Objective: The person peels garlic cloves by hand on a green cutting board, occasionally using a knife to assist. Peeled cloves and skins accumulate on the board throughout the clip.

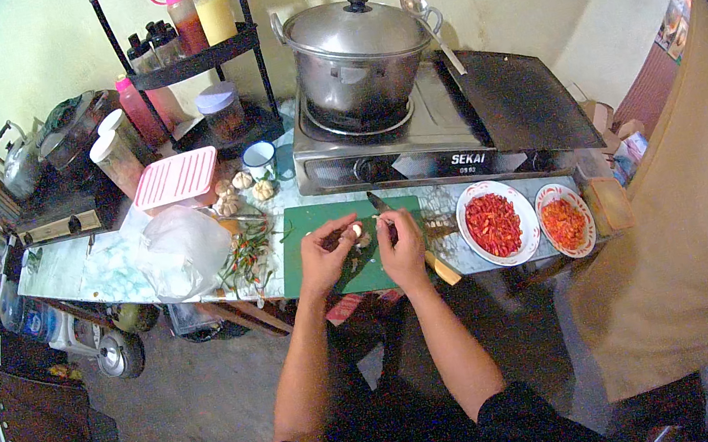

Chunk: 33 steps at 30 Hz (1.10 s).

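Note:
Above a green cutting board (301,256), my left hand (328,256) pinches a small pale garlic clove (356,229) between thumb and fingertips. My right hand (403,248) holds a knife whose dark blade (378,202) points away from me; its light wooden handle (443,268) sticks out below the hand. Bits of peel lie on the board between the hands. Garlic bulbs (262,189) sit past the board's far left corner. Red and green chillies (249,257) with stems are heaped left of the board. To the right stand a bowl of cut red chillies (494,225) and a smaller bowl of orange-red pieces (564,222).
A large lidded pot (364,61) stands on a gas stove (400,162) behind the board, with a ladle (432,31) leaning on it. A plastic bag (184,253), a pink-lidded container (176,179) and an enamel mug (259,158) are at left, below a black rack (193,63).

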Available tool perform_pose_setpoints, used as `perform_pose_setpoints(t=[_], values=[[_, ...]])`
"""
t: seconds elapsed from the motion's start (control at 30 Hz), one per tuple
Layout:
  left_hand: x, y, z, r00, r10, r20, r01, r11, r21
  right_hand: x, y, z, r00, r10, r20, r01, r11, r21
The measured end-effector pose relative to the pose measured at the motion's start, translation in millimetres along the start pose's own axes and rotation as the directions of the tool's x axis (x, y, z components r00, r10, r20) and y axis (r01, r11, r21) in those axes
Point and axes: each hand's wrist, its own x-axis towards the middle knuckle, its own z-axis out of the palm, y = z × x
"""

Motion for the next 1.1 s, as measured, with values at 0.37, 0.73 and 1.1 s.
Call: perform_pose_setpoints(t=[0.37, 0.73, 1.1], values=[[-9.9, -2.2, -1.3, 0.844, 0.448, -0.296, -0.261, 0.824, 0.503, 1.6, -3.1, -9.0, 0.971, -0.202, 0.132, 0.199, 0.979, 0.036], [-30.8, 13.0, 1.3, 0.786, 0.612, -0.090, -0.275, 0.476, 0.835, -2.8, -2.9, -9.4, 0.976, -0.098, 0.194, 0.087, 0.994, 0.065], [-58.0, 14.1, 30.3, 0.921, 0.381, 0.080, -0.330, 0.654, 0.681, -4.5, 2.7, -4.3, 0.995, -0.058, 0.081, 0.064, 0.995, -0.073]])
